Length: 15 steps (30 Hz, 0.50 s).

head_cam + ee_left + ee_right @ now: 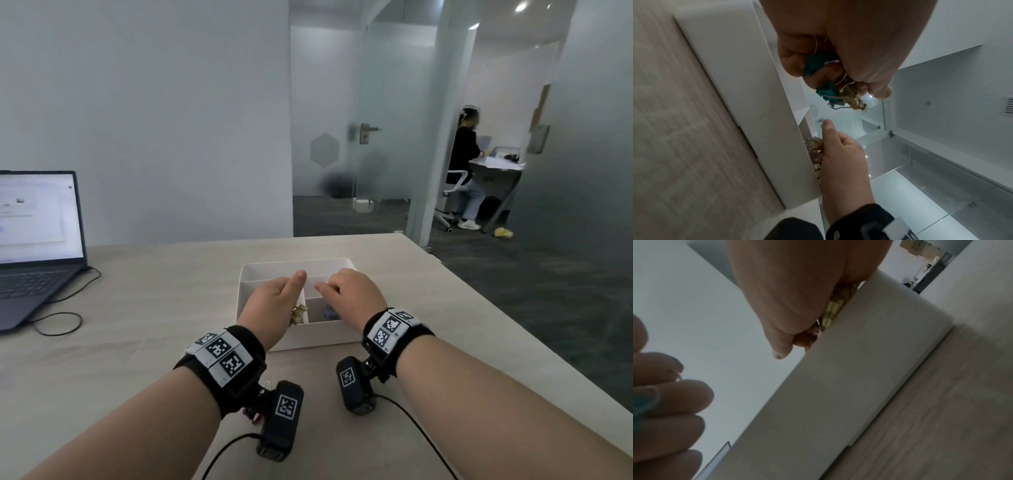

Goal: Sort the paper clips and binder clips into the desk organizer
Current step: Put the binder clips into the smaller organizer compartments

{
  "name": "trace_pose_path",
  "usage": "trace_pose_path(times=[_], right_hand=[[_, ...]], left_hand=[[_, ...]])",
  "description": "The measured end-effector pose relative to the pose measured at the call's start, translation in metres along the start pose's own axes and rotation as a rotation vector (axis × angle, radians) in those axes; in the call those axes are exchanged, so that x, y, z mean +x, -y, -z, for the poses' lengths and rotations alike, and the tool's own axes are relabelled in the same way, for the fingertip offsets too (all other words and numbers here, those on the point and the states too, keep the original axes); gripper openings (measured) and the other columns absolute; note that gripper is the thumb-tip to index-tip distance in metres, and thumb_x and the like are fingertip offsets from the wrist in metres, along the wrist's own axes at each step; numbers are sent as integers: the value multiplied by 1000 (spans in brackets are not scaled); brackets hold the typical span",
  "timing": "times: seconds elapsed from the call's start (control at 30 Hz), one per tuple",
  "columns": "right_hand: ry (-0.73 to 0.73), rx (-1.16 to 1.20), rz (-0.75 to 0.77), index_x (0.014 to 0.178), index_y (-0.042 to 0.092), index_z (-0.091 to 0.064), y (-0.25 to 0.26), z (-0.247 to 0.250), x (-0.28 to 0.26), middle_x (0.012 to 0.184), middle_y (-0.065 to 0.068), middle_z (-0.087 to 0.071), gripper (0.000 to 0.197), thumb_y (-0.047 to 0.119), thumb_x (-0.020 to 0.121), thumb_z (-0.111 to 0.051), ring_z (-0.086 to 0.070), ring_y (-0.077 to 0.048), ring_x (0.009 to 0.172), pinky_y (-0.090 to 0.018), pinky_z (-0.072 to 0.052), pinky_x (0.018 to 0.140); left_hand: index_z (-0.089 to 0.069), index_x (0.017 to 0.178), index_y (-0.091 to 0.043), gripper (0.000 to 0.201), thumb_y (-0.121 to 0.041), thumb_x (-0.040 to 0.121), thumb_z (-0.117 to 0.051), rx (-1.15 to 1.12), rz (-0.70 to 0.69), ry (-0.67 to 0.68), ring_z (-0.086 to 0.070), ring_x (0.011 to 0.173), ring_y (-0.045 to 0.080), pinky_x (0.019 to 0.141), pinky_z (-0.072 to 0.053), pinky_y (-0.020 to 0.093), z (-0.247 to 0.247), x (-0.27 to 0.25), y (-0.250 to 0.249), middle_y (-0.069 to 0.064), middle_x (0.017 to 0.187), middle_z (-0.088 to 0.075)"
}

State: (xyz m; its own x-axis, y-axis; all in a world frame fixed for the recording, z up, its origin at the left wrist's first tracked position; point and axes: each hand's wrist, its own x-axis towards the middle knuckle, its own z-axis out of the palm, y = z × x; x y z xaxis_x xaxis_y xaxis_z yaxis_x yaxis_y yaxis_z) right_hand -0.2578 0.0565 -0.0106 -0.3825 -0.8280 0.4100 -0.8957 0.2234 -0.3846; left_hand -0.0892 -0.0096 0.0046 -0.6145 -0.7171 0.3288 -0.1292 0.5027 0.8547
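Observation:
A white desk organizer (294, 265) with several compartments stands on the table, and both hands hover over its front part. My left hand (270, 301) stands thumb up and grips a bunch of teal binder clips (815, 65) with small gold clips (853, 99) sticking out of it; the gold end (297, 313) shows beside the palm. My right hand (356, 294) is curled, one digit pointing left. More gold clips (833, 308) sit tucked under its palm, just above the organizer's near wall (859, 369). Something small and blue (330, 312) lies in the front right compartment.
An open laptop (34, 240) stands at the far left, its cable (58, 322) looped on the table. The table's right edge (513, 329) runs diagonally close to my right arm. Beyond a glass door, a person (466, 164) sits at another desk.

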Motion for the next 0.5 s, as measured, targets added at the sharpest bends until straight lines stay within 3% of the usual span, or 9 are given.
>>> trace_pose_path(times=[0.1,0.2,0.27,0.37,0.5], right_hand=[[-47,125,9,66,16,-57,-6,-1,-5,78,1,-51,44,42,99,-47,-53,-15,69,-34,-42,66],[-219,312,-28,78,12,-64,-9,0,-18,84,0,-58,39,39,99,-46,-57,-15,80,-38,-49,75],[-342,436,-72,82,13,-66,-13,3,-31,86,2,-62,33,33,100,-46,-59,-11,85,-32,-50,78],[-446,593,-196,84,19,-65,-21,5,-50,88,4,-64,25,29,100,-48,-59,-7,87,-26,-48,76],[-486,739,-421,87,22,-66,-41,5,-63,94,7,-67,29,36,102,-45,-60,-2,91,-24,-42,74]], left_hand=[[-43,63,-15,50,-51,98,-43,32,-3,4,-43,51,15,56,-40,33,-4,6,-2,2,56,-43],[-38,59,-17,51,-48,99,-43,20,2,5,-39,45,11,54,-36,29,-14,12,-4,-5,50,-39],[-37,59,-18,51,-49,99,-42,26,6,19,-39,50,15,57,-36,31,-23,17,-4,-4,52,-39],[-37,59,-18,52,-52,98,-41,103,21,48,-40,52,18,58,-35,33,-37,28,-6,-2,54,-39],[-40,58,-16,54,-53,99,-39,267,5,113,-44,54,19,56,-34,32,-55,48,-18,-2,55,-44]])
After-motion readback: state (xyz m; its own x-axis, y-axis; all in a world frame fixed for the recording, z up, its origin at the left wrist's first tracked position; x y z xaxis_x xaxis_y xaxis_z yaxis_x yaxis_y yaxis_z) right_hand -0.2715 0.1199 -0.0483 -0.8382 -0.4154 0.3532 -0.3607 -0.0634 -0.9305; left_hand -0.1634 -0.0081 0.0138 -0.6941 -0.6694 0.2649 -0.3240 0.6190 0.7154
